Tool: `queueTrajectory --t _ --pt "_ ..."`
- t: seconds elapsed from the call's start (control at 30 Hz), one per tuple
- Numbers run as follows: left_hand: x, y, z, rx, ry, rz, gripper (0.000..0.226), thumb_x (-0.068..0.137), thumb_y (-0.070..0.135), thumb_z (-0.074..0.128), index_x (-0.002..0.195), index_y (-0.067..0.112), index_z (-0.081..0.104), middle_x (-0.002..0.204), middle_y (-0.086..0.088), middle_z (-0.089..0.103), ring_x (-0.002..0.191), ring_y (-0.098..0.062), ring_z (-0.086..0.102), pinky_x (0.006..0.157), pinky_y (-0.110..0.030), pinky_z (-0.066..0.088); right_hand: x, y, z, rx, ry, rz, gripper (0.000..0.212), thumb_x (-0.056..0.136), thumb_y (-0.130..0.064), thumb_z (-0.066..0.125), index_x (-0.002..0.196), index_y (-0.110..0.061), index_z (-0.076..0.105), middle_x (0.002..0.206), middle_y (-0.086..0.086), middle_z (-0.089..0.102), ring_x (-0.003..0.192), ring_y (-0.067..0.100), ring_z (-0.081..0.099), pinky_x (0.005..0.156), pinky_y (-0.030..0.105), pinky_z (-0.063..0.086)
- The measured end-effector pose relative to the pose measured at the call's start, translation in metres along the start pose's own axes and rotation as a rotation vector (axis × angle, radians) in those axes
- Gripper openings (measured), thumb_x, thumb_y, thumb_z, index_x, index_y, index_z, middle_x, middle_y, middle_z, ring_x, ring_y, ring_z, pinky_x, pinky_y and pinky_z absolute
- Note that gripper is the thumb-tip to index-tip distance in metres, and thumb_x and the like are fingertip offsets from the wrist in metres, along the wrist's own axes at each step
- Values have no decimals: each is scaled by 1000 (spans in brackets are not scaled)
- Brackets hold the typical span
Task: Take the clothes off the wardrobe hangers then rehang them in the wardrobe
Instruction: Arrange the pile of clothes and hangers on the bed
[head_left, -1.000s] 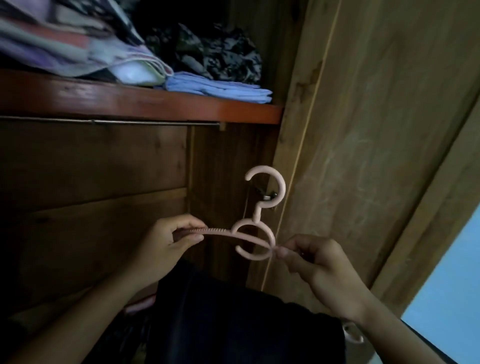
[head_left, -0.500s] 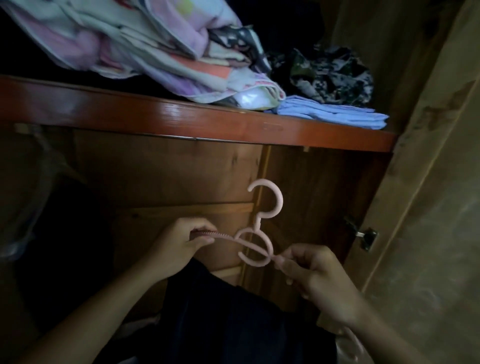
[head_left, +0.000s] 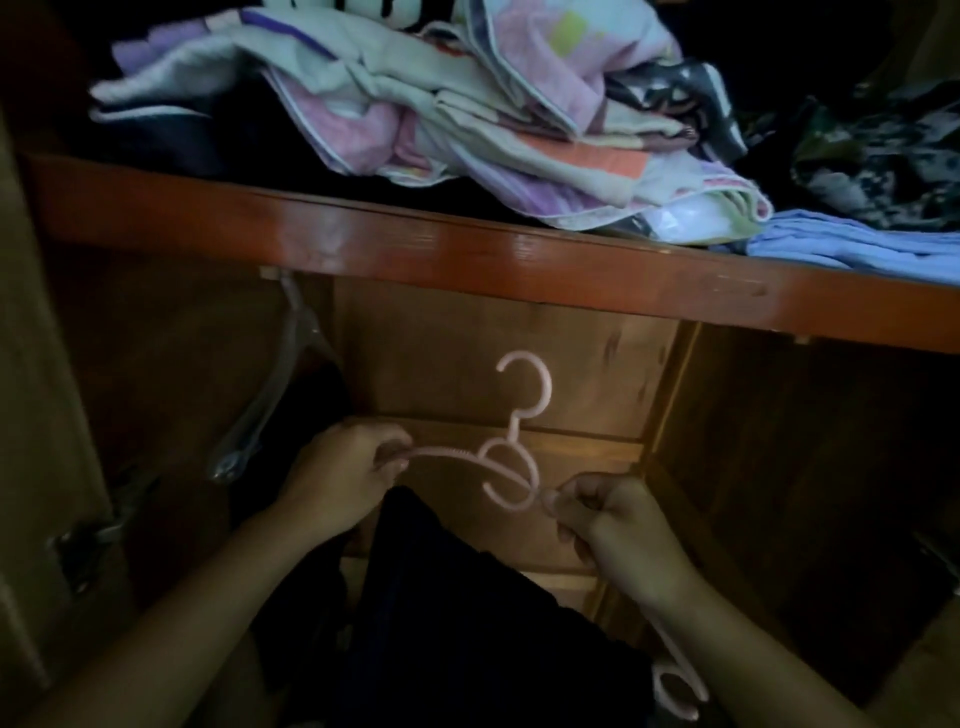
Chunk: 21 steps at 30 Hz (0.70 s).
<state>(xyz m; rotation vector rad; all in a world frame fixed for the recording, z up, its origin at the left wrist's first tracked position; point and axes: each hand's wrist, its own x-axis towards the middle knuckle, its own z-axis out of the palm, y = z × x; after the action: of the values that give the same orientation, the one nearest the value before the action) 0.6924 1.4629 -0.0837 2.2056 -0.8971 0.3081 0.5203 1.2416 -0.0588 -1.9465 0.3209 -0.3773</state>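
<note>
A pale pink plastic hanger (head_left: 511, 467) is held up inside the wardrobe, hook upward, below the red-brown shelf (head_left: 467, 254). My left hand (head_left: 343, 478) pinches its left arm. My right hand (head_left: 618, 525) pinches its right arm close to the centre loop. A dark garment (head_left: 467, 634) hangs down from the hanger between my forearms. The hanger's far right end (head_left: 675, 691) sticks out under my right wrist. A clear hanger (head_left: 270, 395) hangs from under the shelf at the left with dark cloth below it.
On the shelf lie a heap of pastel folded clothes (head_left: 467, 114), a light blue folded piece (head_left: 852, 244) and a dark patterned cloth (head_left: 872, 161). Wooden back panels and a wooden side wall (head_left: 810, 467) enclose the hanging space. A metal hinge (head_left: 78, 545) sits low left.
The view has swung left, from the wardrobe's right side to its middle. Both hands keep their hold on the pink hanger and have carried it leftward into the hanging space.
</note>
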Motion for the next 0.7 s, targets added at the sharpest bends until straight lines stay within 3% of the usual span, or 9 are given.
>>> queueTrajectory --t 0.13,0.3,0.5,0.7 --pt "-17 -17 -33 351 112 -76 27 89 23 70 116 19 70 113 -7 68 108 -27 58 85 -36 50 25 -8 20 92 11 88 34 92 -23 68 59 -19 72 50 -2 59 39 7 47 39 18 33" --pt "-44 -31 -60 649 199 -177 32 89 31 66 115 12 68 113 -15 67 117 -36 51 96 -44 41 51 -21 46 215 22 130 20 91 -19 68 75 -9 75 55 0 62 39 6 46 38 19 33" --pt "-47 -41 -66 707 192 -278 36 89 40 63 108 9 67 113 -16 66 129 -34 44 109 -39 31 85 -39 88 233 39 93 16 86 -13 68 72 -6 72 55 3 63 41 10 49 41 21 35" --pt "-43 -41 -61 688 243 -293 37 87 44 63 99 9 68 110 -15 67 125 -33 45 103 -39 30 129 -63 133 251 6 112 14 88 -6 57 81 -9 69 66 4 62 50 10 54 45 22 42"
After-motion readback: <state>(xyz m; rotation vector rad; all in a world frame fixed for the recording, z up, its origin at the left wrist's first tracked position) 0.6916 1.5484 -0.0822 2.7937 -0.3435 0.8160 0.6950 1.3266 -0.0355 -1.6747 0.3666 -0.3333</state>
